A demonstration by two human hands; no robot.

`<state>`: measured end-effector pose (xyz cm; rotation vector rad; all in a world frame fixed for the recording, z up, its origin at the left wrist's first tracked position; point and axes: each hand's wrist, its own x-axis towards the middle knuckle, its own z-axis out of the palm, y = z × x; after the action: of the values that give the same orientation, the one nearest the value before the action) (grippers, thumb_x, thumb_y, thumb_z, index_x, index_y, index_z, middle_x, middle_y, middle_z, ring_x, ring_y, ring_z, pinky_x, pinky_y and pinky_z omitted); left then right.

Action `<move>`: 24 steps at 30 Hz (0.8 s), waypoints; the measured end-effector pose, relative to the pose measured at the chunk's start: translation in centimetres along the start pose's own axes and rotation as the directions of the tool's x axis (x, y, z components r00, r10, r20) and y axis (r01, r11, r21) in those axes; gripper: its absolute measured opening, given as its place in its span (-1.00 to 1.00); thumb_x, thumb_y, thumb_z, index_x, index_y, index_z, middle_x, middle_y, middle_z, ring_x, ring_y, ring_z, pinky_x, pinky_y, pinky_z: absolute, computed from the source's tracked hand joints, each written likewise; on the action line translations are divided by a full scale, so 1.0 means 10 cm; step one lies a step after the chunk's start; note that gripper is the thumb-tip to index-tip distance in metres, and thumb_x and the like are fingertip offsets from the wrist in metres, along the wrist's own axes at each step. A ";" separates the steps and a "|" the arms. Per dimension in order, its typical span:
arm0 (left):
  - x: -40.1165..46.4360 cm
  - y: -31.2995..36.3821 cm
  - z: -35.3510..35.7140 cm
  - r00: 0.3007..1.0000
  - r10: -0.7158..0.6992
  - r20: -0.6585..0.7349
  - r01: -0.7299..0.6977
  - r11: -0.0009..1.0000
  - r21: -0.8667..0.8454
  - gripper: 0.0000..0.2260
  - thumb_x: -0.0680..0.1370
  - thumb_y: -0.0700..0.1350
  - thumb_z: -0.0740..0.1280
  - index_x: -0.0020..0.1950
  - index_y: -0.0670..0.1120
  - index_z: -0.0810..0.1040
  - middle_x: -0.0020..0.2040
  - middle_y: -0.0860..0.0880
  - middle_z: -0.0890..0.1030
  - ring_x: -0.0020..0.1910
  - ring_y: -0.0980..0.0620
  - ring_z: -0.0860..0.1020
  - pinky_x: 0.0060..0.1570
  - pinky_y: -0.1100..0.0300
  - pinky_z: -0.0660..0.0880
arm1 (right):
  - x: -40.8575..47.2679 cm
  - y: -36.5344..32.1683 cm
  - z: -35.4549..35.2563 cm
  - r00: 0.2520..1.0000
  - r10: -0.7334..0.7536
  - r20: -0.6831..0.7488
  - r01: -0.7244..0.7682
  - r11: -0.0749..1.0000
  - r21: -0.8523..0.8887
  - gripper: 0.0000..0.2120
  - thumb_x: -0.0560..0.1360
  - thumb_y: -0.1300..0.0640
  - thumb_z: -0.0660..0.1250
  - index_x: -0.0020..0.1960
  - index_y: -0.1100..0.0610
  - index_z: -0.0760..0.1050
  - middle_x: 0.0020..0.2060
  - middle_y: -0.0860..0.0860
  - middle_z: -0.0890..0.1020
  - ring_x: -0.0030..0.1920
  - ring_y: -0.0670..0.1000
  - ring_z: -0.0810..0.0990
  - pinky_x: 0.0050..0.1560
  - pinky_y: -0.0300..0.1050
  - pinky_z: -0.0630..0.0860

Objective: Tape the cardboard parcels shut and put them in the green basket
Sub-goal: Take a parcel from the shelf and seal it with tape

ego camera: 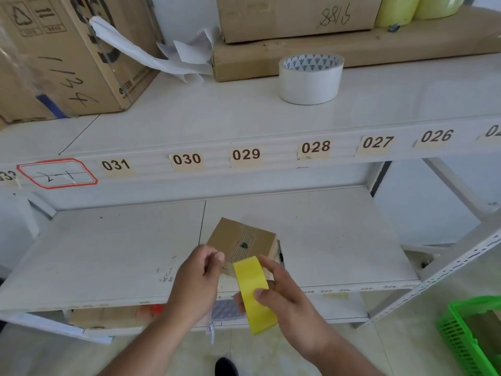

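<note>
A small cardboard parcel (242, 244) lies on the lower white shelf (108, 253), near its front edge. My right hand (282, 291) grips a yellow roll of tape (253, 291) just in front of the parcel, thumb on the roll's outer face. My left hand (199, 278) hovers beside the parcel's near left corner with thumb and forefinger close together, seemingly pinching the tape's end; the strip itself is hard to make out. The green basket (471, 335) stands on the floor at the lower right, partly cut off by the frame.
A white roll of tape (310, 80) stands on the upper shelf above number labels 026 to 031. Large cardboard boxes (67, 55) and loose paper (184, 55) fill the back of that shelf. More boxes sit under the lower shelf. The rack's perforated post (447, 267) slants on the right.
</note>
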<state>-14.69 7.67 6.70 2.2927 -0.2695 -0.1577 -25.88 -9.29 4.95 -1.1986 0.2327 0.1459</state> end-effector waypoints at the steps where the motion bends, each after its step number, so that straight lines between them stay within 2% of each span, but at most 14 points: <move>1: -0.09 0.03 0.04 0.990 -0.135 0.045 0.139 0.985 -0.102 -0.57 0.67 0.24 0.17 -0.13 -0.06 0.57 -0.35 0.03 0.58 -0.38 0.11 0.50 -0.24 0.02 0.46 | 0.02 -0.01 -0.01 1.000 0.000 -0.020 0.000 1.000 -0.025 -0.39 0.53 0.17 0.34 0.54 0.00 0.28 0.06 0.17 0.74 0.09 0.14 0.74 -0.01 -0.12 0.62; 3: -0.28 0.13 0.17 0.879 -0.366 0.305 0.448 0.853 -0.267 -0.34 0.66 0.34 0.05 -0.07 -0.18 0.66 -0.27 -0.04 0.70 -0.27 0.01 0.64 -0.11 0.02 0.57 | 0.07 0.00 -0.01 0.997 0.010 -0.083 -0.019 0.993 -0.114 -0.53 0.63 0.23 0.34 0.48 -0.06 0.36 -0.02 0.02 0.75 0.02 -0.02 0.73 -0.06 -0.19 0.59; 4: -0.36 0.19 0.24 0.814 -0.391 0.429 0.551 0.753 -0.359 -0.33 0.64 0.35 0.05 -0.01 -0.17 0.70 -0.15 -0.08 0.75 -0.13 -0.03 0.70 0.04 0.00 0.62 | 0.09 0.02 0.00 0.994 0.027 -0.106 -0.042 0.989 -0.143 -0.57 0.66 0.25 0.31 0.45 -0.09 0.39 -0.04 0.00 0.75 0.01 -0.03 0.72 -0.07 -0.18 0.60; 6: -0.44 0.23 0.36 0.769 -0.392 0.504 0.634 0.563 -0.530 -0.45 0.64 0.29 0.14 0.10 -0.11 0.73 0.01 -0.15 0.75 0.05 -0.10 0.72 0.25 -0.11 0.57 | 0.12 0.06 0.04 0.990 0.067 -0.127 -0.088 0.983 -0.164 -0.65 0.65 0.13 0.33 0.38 -0.15 0.44 -0.02 0.04 0.74 0.06 0.06 0.72 0.00 -0.01 0.64; 7: -0.44 0.21 0.41 0.771 -0.422 0.478 0.637 0.522 -0.567 -0.51 0.64 0.25 0.21 0.11 -0.10 0.73 0.02 -0.17 0.75 0.06 -0.13 0.72 0.26 -0.17 0.56 | 0.15 0.10 0.07 0.987 0.077 -0.145 -0.102 0.979 -0.175 -0.69 0.63 0.03 0.34 0.35 -0.17 0.47 -0.03 0.03 0.74 0.06 0.06 0.72 0.03 0.04 0.64; 8: -0.43 0.16 0.47 0.785 -0.441 0.436 0.620 0.530 -0.579 -0.55 0.61 0.26 0.28 0.07 -0.08 0.74 0.01 -0.17 0.75 0.05 -0.16 0.72 0.25 -0.21 0.56 | 0.19 0.16 0.08 0.981 0.078 -0.179 -0.115 0.972 -0.204 -0.75 0.63 -0.04 0.33 0.30 -0.17 0.50 -0.06 -0.03 0.75 0.02 -0.01 0.73 0.02 -0.03 0.64; 9: -0.44 0.12 0.52 0.804 -0.455 0.383 0.593 0.575 -0.563 -0.57 0.55 0.31 0.35 0.01 -0.03 0.75 -0.03 -0.14 0.75 0.02 -0.16 0.72 0.23 -0.21 0.57 | 0.22 0.22 0.10 0.971 0.075 -0.225 -0.130 0.962 -0.240 -0.83 0.66 -0.08 0.31 0.24 -0.16 0.54 -0.11 -0.11 0.74 -0.05 -0.12 0.71 -0.06 -0.18 0.62; 11: -0.45 0.02 0.56 0.851 -0.451 0.270 0.525 0.708 -0.471 -0.60 0.40 0.36 0.37 -0.13 0.06 0.73 -0.18 -0.02 0.73 -0.07 -0.11 0.70 0.10 -0.08 0.59 | 0.28 0.31 0.12 0.948 0.058 -0.312 -0.159 0.937 -0.310 -0.84 0.69 -0.10 0.24 0.08 -0.10 0.58 -0.21 -0.25 0.70 -0.19 -0.27 0.63 -0.20 -0.38 0.48; 12: -0.45 0.01 0.55 0.863 -0.451 0.227 0.505 0.754 -0.421 -0.59 0.37 0.36 0.36 -0.17 0.04 0.71 -0.25 0.00 0.70 -0.12 -0.09 0.67 0.01 -0.04 0.55 | 0.32 0.36 0.13 0.943 0.061 -0.326 -0.180 0.919 -0.349 -0.77 0.68 -0.14 0.22 0.00 -0.06 0.57 -0.27 -0.28 0.67 -0.24 -0.29 0.59 -0.21 -0.37 0.44; 14: -0.40 -0.08 0.50 0.875 -0.462 0.144 0.482 0.800 -0.357 -0.57 0.47 0.29 0.38 -0.23 -0.08 0.65 -0.32 -0.05 0.64 -0.20 -0.08 0.62 -0.06 -0.06 0.52 | 0.41 0.45 0.17 0.942 0.102 -0.319 -0.234 0.881 -0.411 -0.61 0.66 -0.26 0.19 -0.08 0.00 0.57 -0.31 -0.25 0.65 -0.25 -0.27 0.58 -0.13 -0.24 0.49; 17: -0.23 -0.39 0.36 0.884 -0.466 0.033 0.464 0.870 -0.165 -0.59 0.60 0.16 0.33 -0.28 -0.13 0.56 -0.33 -0.08 0.57 -0.26 0.00 0.55 -0.21 0.11 0.42 | 0.57 0.60 0.12 0.919 0.206 -0.335 -0.341 0.842 -0.417 -0.50 0.64 -0.33 0.18 -0.06 0.07 0.59 -0.22 -0.10 0.74 -0.13 -0.09 0.71 0.06 -0.05 0.60; 20: 0.09 -0.93 0.20 0.892 -0.451 -0.026 0.452 0.891 0.036 -0.66 0.61 0.06 0.37 -0.33 -0.04 0.53 -0.35 -0.08 0.54 -0.25 -0.09 0.54 -0.21 0.08 0.40 | 0.70 0.63 -0.04 0.896 0.200 -0.397 -0.390 0.781 -0.488 -0.64 0.59 -0.24 0.25 -0.11 0.06 0.49 -0.19 -0.07 0.66 -0.18 -0.05 0.60 -0.03 -0.07 0.54; 22: 0.35 -1.29 0.09 0.885 -0.463 -0.045 0.463 0.870 0.170 -0.71 0.60 0.08 0.35 -0.30 0.03 0.53 -0.24 -0.07 0.55 -0.12 -0.17 0.56 -0.13 0.07 0.41 | 0.81 0.63 -0.17 0.873 0.186 -0.450 -0.430 0.727 -0.534 -0.79 0.60 -0.16 0.28 0.02 -0.01 0.50 -0.02 -0.12 0.64 -0.07 -0.10 0.60 0.03 -0.10 0.53; 24: 0.64 -1.66 0.04 0.892 -0.450 -0.046 0.444 0.852 0.275 -0.71 0.60 0.10 0.31 -0.26 0.00 0.53 -0.10 -0.07 0.59 0.00 -0.17 0.61 -0.04 0.09 0.44 | 0.94 0.61 -0.25 0.855 0.169 -0.490 -0.470 0.651 -0.595 -0.72 0.59 -0.15 0.28 0.24 -0.06 0.47 0.21 -0.16 0.59 0.11 -0.10 0.60 0.12 -0.11 0.53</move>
<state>-6.19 16.68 -6.06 2.6050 0.2604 -0.4034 -18.48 -9.56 -3.81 -1.9531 0.8197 0.3337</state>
